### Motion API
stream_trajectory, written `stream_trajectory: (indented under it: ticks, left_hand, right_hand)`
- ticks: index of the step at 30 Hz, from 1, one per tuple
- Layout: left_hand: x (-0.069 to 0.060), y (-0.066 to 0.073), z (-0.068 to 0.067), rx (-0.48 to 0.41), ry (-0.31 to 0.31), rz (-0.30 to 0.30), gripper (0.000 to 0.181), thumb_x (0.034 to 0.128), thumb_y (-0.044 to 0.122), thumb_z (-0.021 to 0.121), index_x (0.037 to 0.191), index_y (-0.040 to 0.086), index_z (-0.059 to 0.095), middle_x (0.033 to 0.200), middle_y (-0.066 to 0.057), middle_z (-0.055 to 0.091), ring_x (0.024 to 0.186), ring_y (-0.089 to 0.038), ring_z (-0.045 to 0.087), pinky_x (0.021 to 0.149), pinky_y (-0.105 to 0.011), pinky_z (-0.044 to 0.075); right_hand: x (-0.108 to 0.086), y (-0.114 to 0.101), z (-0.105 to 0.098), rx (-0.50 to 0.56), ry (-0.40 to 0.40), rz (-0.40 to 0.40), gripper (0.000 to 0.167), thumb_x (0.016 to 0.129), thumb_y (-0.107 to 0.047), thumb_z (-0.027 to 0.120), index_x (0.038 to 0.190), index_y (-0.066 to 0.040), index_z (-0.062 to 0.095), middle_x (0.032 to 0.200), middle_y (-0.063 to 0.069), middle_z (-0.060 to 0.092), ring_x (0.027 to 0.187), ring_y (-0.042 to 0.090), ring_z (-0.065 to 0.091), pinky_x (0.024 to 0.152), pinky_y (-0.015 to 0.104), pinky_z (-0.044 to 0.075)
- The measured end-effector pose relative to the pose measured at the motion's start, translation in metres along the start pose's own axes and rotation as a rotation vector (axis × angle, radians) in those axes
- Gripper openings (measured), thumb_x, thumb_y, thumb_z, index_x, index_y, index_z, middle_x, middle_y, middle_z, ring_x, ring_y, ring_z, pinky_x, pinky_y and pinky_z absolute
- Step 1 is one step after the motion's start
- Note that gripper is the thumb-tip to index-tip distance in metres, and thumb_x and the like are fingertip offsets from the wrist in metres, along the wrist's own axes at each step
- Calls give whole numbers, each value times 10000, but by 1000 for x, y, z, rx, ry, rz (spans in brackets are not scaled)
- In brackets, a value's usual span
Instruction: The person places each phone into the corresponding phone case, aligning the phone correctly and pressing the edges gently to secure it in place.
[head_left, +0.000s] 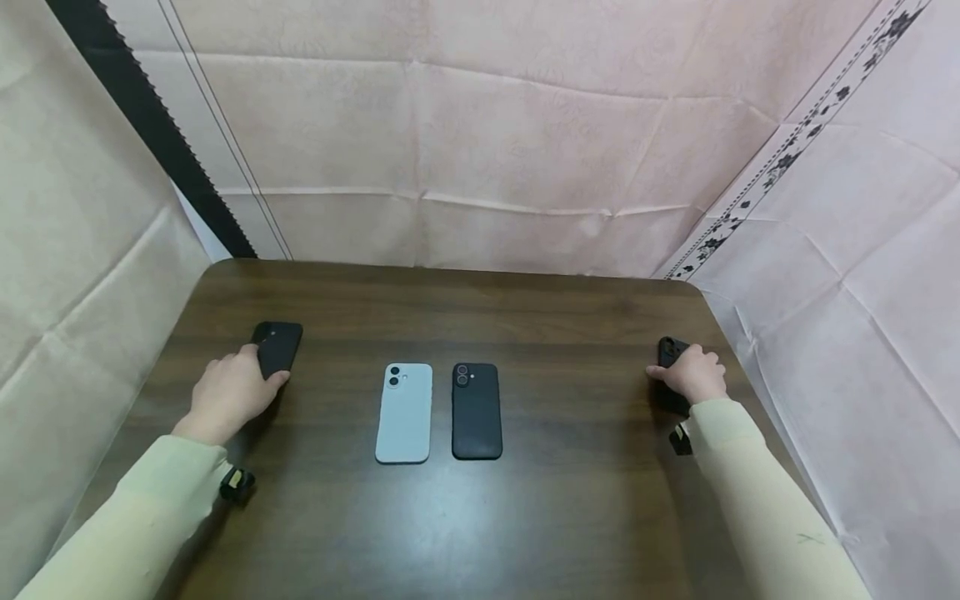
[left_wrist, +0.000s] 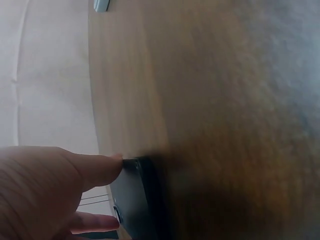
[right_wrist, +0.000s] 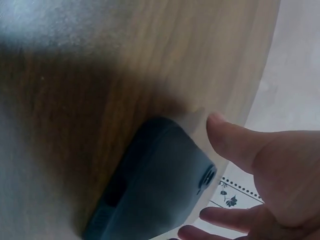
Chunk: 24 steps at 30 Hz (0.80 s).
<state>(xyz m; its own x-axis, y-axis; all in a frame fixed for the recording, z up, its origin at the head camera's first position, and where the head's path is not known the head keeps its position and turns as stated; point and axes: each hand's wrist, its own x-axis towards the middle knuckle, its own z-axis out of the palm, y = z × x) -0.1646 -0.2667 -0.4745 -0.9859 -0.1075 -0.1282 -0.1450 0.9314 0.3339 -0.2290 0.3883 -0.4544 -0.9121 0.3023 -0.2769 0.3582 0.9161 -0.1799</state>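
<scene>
four smartphones on a brown wood-grain table point(head_left: 570, 508), all backs up; left hand point(head_left: 225, 400) at the table's far left, clamped on a black smartphone point(head_left: 281, 343) by its edges, thumb on one side, fingers on the other; left wrist view shows the thumb at a corner and a fingertip beside the camera lenses; cannot tell whether this phone lies flat or is slightly raised, its underside being in shadow; right hand point(head_left: 697, 377) at the table's far right, over a black camera-corner smartphone point(right_wrist: 155, 190); in the right wrist view thumb and fingers stand apart, thumb extended and just clear of the phone's end, fingers near its camera side; that phone's lens block sits at its upper left in the head view; between the hands, well apart from both, a pale blue smartphone point(head_left: 404, 421) and a black two-lens smartphone point(head_left: 477, 417) lie side by side, upright to the viewer, a narrow gap between them, lenses at the far end; pale green sleeves point(head_left: 142, 508) on both arms, a small black wrist device point(head_left: 237, 485) at the left cuff; beyond the table, creased off-white cloth point(head_left: 517, 133), a black scalloped strip point(head_left: 157, 121) at left, a floral border point(head_left: 787, 158) at right.
</scene>
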Motion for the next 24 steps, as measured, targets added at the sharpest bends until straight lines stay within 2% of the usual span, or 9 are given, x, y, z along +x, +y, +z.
stream_trajectory:
  ticks: [5,13,19,24]
  left_hand:
    - [1,1,0,8,-16,-13,809,907,418,635,1337,-199,335,1187,-457,464,1008,-600,452,714,-660,435]
    - [3,4,0,20,-6,-32,805,903,398,651,1349,-191,330,1181,-463,460,1005,-602,452,720,-657,437]
    - [3,5,0,16,-2,-38,796,902,386,657,1347,-189,333,1189,-469,446,1007,-604,442,743,-659,427]
    - [3,5,1,5,25,-23,772,901,360,665,1328,-198,344,1177,-485,430,1003,-605,432,803,-658,396]
  right_hand:
    - [2,3,4,-18,-57,8,988,880,-482,644,1335,269,192,1212,507,310,1115,636,333,901,639,360]
    - [1,4,4,-28,-42,7,892,927,-431,580,1308,284,206,1214,517,310,1119,634,342,930,638,344]
    - [2,4,4,-6,-49,40,902,925,-434,582,1321,276,195,1214,517,306,1103,627,356,926,631,357]
    - [5,6,4,-16,-74,44,915,931,-448,560,1323,284,177,1237,533,305,1122,636,348,942,633,343]
